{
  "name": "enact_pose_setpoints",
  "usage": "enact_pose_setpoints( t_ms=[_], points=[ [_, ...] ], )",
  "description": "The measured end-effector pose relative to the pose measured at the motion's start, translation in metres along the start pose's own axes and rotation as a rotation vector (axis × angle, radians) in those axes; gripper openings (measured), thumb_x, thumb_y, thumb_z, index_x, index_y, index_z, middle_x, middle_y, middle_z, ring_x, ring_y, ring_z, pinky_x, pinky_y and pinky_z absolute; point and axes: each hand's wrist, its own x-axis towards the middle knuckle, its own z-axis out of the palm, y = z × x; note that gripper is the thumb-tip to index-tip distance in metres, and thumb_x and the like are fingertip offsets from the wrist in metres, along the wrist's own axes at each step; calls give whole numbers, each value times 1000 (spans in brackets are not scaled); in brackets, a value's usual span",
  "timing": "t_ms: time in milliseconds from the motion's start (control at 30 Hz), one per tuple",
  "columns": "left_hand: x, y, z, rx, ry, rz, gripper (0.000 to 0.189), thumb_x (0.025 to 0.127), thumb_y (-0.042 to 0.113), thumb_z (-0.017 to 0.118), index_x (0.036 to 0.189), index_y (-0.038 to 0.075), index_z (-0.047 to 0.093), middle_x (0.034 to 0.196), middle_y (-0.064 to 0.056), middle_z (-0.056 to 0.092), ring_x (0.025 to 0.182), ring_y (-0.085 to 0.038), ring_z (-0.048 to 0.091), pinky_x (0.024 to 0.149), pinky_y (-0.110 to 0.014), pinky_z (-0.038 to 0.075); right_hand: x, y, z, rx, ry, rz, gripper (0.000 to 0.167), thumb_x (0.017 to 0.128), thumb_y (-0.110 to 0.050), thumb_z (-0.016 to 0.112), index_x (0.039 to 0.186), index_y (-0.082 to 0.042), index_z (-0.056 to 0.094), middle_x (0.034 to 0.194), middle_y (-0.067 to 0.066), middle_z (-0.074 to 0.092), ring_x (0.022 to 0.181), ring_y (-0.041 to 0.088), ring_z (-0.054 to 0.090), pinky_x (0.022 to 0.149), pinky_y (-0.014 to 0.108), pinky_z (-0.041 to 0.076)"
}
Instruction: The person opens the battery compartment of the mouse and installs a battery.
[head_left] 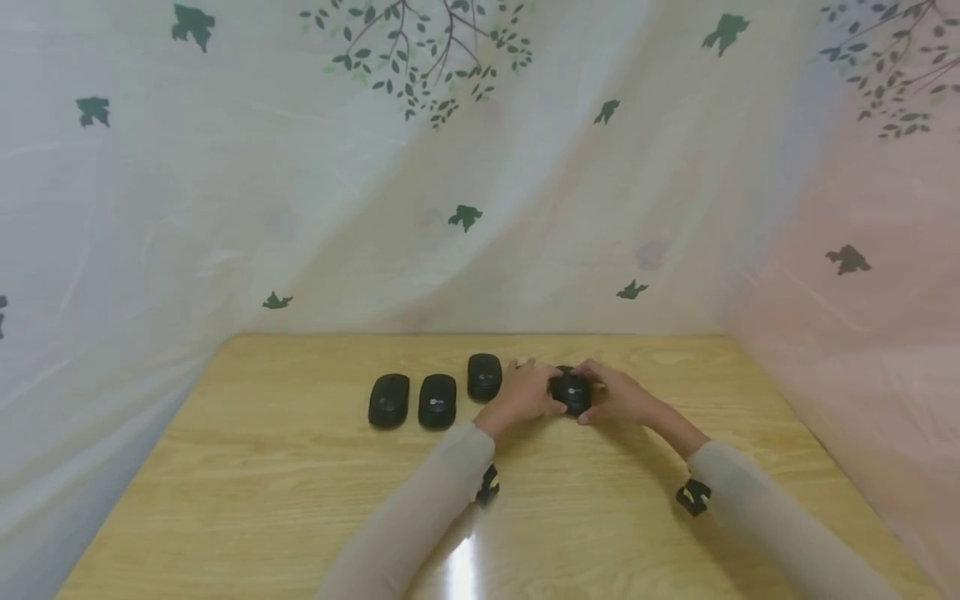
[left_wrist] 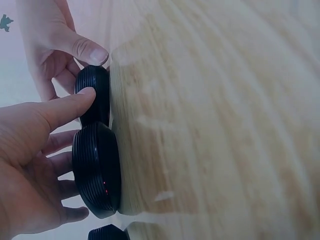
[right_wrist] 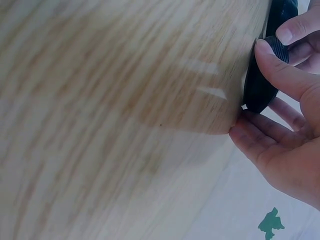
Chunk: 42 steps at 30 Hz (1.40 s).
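My right hand (head_left: pixel 618 398) grips a black computer mouse (head_left: pixel 572 392) with a small white logo, lying on the wooden table. From the other side my left hand (head_left: pixel 525 393) holds that mouse, its thumb on the near end and a finger at the far end. In the left wrist view a second black mouse (left_wrist: pixel 95 170), with tiny red lights, stands right beside the held one, below the left fingers; the head view seems to hide it under that hand. A third mouse (left_wrist: pixel 107 232) shows at the bottom edge.
Left of my hands a mouse (head_left: pixel 484 377) sits slightly farther back, then a mouse with a logo (head_left: pixel 437 400) and another mouse (head_left: pixel 388 400). A pale curtain (head_left: pixel 375 250) with leaf prints hangs behind the table (head_left: pixel 300 500) and down its sides.
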Motion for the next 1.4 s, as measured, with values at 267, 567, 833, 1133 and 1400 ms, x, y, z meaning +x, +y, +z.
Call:
enact_pose_setpoints(
  t_ms=[267, 567, 833, 1133, 1400],
  points=[
    [-2, -2, 0, -28, 8, -12, 61, 88, 37, 80, 142, 17, 60, 149, -2, 57, 148, -39, 39, 123, -63, 22, 3, 4, 3, 61, -4, -3, 73, 76, -11, 90, 135, 1, 50, 138, 31, 57, 134, 52, 49, 112, 69, 35],
    [-3, -10, 8, -17, 8, 27, 65, 90, 40, 78, 146, 16, 55, 152, -5, 55, 150, -40, 35, 122, -65, 22, 0, 3, 8, 72, -39, 37, 83, 77, -12, 90, 144, 1, 43, 146, 32, 50, 139, 53, 43, 114, 70, 30],
    [-8, -13, -1, -50, 18, 46, 81, 95, 50, 68, 161, 20, 31, 165, -12, 34, 154, -42, 25, 123, -65, 20, 5, -8, -9, 55, -160, 124, 91, 91, -32, 79, 158, -2, 25, 157, 35, 34, 146, 54, 32, 111, 71, 34],
    [-19, -35, -39, -83, 155, 46, 74, 103, 58, 49, 163, 23, 24, 167, -16, 28, 155, -45, 19, 121, -69, 17, 30, -49, -22, -6, 50, 37, 89, 97, -40, 70, 162, -6, 20, 166, 23, 23, 152, 47, 25, 117, 69, 28],
    [-36, -56, -83, -124, 306, 3, 70, 104, 55, 47, 162, 21, 28, 167, -16, 29, 155, -45, 20, 121, -70, 15, 56, -86, -15, -69, 184, -80, 82, 99, -37, 67, 162, -7, 23, 167, 17, 25, 155, 38, 24, 123, 60, 24]
  ],
)
